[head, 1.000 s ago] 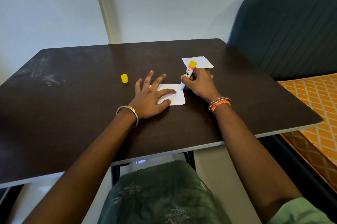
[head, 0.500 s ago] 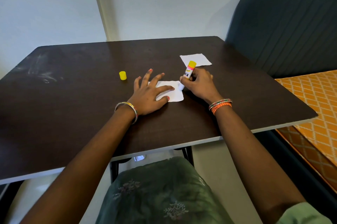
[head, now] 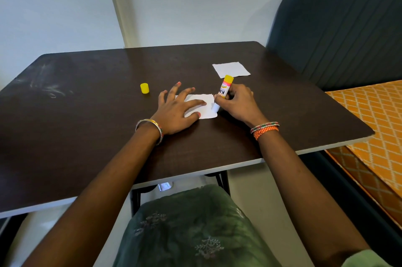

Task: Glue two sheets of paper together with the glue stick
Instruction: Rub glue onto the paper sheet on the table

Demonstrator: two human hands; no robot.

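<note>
— Hands?
— Left hand lies flat, fingers spread, on the near paper sheet. Right hand grips the glue stick, tip on that sheet's right edge.
— Elsewhere?
— Second sheet toward the tabletop's far right corner; yellow cap left of the hands.

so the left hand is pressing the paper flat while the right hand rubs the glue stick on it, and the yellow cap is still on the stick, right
Not quite: the head view shows the small yellow plastic cap off the stick, standing on the dark table beyond the left hand. The rest holds.
</note>
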